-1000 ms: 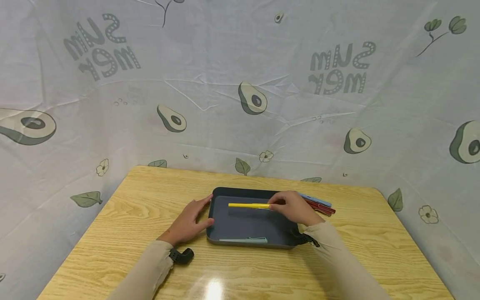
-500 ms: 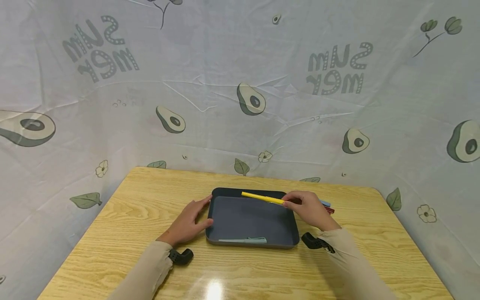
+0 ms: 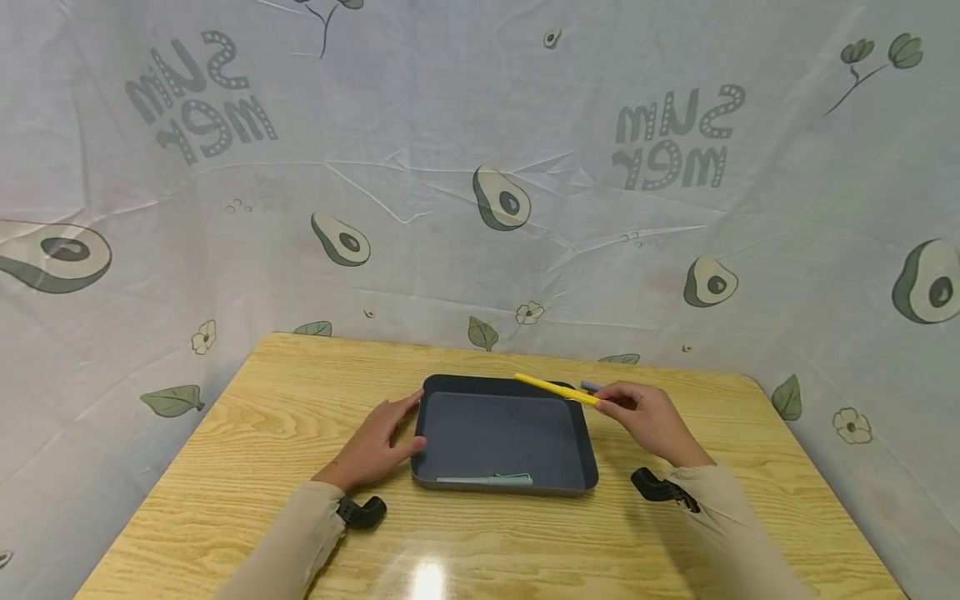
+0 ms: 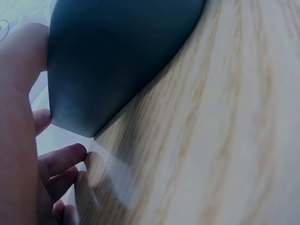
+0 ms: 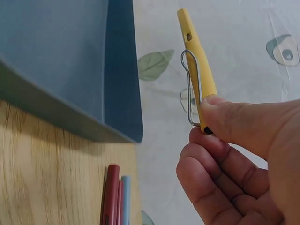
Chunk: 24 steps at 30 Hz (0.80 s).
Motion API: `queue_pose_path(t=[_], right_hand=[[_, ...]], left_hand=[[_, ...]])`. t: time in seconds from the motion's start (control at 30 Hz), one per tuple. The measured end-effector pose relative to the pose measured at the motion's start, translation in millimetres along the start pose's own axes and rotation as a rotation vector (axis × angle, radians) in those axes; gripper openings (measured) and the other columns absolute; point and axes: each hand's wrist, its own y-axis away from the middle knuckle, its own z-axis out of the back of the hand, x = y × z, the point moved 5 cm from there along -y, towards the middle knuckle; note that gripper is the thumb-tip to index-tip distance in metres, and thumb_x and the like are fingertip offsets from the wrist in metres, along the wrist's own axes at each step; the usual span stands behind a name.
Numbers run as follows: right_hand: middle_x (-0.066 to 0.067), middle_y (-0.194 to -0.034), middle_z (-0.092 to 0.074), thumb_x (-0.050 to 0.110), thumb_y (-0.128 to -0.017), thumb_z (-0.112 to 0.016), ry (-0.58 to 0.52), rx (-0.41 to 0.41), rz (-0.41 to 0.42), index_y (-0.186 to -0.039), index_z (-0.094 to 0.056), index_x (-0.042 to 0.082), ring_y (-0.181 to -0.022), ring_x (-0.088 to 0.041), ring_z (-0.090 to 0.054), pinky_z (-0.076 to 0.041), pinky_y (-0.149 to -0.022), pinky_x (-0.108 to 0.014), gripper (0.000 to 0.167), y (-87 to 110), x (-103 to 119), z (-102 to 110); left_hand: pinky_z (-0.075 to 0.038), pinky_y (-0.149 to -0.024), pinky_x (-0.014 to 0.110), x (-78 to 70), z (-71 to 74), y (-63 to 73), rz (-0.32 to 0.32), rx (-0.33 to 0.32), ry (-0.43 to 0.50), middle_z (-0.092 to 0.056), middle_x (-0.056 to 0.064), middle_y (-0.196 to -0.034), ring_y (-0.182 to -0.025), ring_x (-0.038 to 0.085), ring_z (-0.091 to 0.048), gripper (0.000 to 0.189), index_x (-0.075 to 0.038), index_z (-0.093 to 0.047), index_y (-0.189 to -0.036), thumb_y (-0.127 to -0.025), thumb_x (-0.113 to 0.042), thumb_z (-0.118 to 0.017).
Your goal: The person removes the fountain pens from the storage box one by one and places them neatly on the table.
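My right hand (image 3: pixel 651 417) pinches a yellow pen (image 3: pixel 551 387) between thumb and fingertips near one end. The right wrist view shows its wire clip and a dark tip at the pinched end of the yellow pen (image 5: pixel 199 65). The pen slants up and left over the back right corner of the dark grey tray (image 3: pixel 502 433). At the tray's left side my left hand (image 3: pixel 378 446) rests with fingers spread, thumb and fingertips touching the rim. In the left wrist view, fingers (image 4: pixel 63 159) lie beside the tray wall (image 4: pixel 108 61). A pale green pen (image 3: pixel 487 480) lies along the tray's front inner edge.
Right of the tray, dark red pens (image 5: pixel 111 192) and a light blue pen (image 5: pixel 125 199) lie side by side on the wooden table (image 3: pixel 480 542). My right hand mostly covers them in the head view. A printed cloth (image 3: pixel 420 167) hangs behind the table.
My right hand has moved right with the yellow pen, from above the tray's middle to its back right corner. The pen has turned from nearly level to slanting. My left hand has stayed put.
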Motion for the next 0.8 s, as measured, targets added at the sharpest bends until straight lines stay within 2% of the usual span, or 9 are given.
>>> queue_pose_path(t=[0.2,0.4,0.53,0.8], right_hand=[[-0.007,-0.102,-0.075,0.018,-0.101,-0.070,-0.006,-0.015,-0.030,-0.110,-0.077,0.011,-0.090,-0.034,-0.070,-0.056,-0.065,-0.028,0.014,6.6,-9,11],[-0.010,-0.103,-0.075,0.019,-0.102,-0.069,-0.006,-0.028,-0.046,-0.112,-0.076,0.007,-0.093,-0.035,-0.071,-0.061,-0.071,-0.030,0.017,11.8,-16,19],[-0.011,-0.105,-0.074,0.019,-0.103,-0.067,-0.001,-0.029,-0.071,-0.115,-0.075,0.007,-0.095,-0.033,-0.072,-0.061,-0.073,-0.028,0.019,15.1,-22,24],[-0.011,-0.104,-0.074,0.024,-0.104,-0.066,0.032,-0.052,-0.076,-0.115,-0.074,0.008,-0.089,-0.031,-0.070,-0.058,-0.066,-0.028,0.022,23.8,-33,35]], left_hand=[[-0.013,-0.128,0.058,2.1,-0.7,0.1,-0.010,-0.004,-0.013,-0.042,0.010,-0.162,-0.151,0.034,-0.036,0.077,-0.016,-0.032,-0.164,-0.100,-0.039,-0.068],[-0.005,-0.127,0.063,2.2,-0.1,1.0,-0.004,-0.009,-0.044,-0.042,0.013,-0.162,-0.150,0.040,-0.035,0.079,-0.019,-0.031,-0.165,-0.100,-0.046,-0.066],[-0.004,-0.127,0.063,0.8,0.7,1.6,0.004,-0.007,-0.040,-0.042,0.014,-0.162,-0.150,0.041,-0.035,0.080,-0.018,-0.031,-0.165,-0.099,-0.046,-0.067],[-0.006,-0.127,0.062,-0.5,0.6,1.6,0.009,-0.006,-0.041,-0.042,0.014,-0.162,-0.150,0.040,-0.036,0.079,-0.017,-0.032,-0.164,-0.099,-0.045,-0.067]])
